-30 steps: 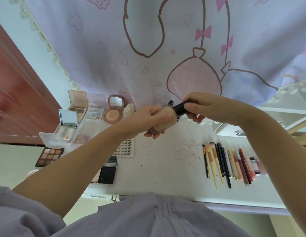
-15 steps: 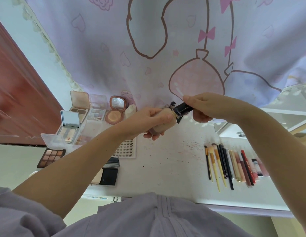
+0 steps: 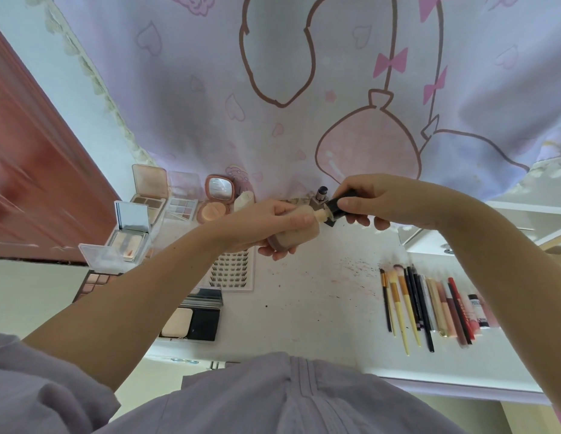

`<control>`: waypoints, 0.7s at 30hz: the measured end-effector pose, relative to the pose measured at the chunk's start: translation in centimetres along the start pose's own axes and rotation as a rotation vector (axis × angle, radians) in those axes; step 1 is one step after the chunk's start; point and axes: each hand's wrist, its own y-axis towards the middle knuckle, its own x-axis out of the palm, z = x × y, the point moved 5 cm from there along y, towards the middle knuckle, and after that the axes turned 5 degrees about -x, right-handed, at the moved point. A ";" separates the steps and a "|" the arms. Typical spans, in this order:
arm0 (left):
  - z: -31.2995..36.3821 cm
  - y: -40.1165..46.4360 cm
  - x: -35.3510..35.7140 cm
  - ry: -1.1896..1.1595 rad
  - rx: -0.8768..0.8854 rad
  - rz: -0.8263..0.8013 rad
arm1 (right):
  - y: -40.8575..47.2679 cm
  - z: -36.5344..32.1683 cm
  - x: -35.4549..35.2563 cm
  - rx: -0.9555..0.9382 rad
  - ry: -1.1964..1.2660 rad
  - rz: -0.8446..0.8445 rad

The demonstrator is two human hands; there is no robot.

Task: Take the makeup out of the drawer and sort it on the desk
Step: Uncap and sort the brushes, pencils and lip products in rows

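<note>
Now right hand (image 3: 379, 200) grips black cap (image 3: 338, 205) pulled off left-held foundation bottle (image 3: 296, 234).

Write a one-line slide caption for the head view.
Left hand holds a beige foundation bottle while right hand grips its black cap above the desk.

the right hand (image 3: 376, 198) has drawn the black cap (image 3: 337, 206) off the foundation bottle (image 3: 299, 233).
</note>
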 end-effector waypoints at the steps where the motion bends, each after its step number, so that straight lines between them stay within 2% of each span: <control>1: -0.2 -0.1 -0.3 -0.021 -0.008 -0.001 | -0.2 0.1 -0.4 -0.014 0.016 0.028; 4: -0.8 -0.2 -1.1 -0.042 -0.001 0.006 | -0.5 0.5 -1.0 -0.025 0.050 0.087; 10: -1.9 0.2 -1.7 -0.019 -0.007 0.024 | -0.9 0.7 -1.8 -0.017 -0.037 0.087; 14: -3.0 0.4 -2.6 0.020 -0.039 0.089 | -1.4 1.7 -3.0 0.020 0.003 0.132; 18: -4.3 1.3 -2.5 -0.003 -0.044 0.135 | -2.2 5.1 -3.1 0.103 0.281 0.212; 21: -6.3 2.8 -1.6 -0.044 -0.106 0.220 | -2.4 8.2 -0.3 0.118 0.525 0.204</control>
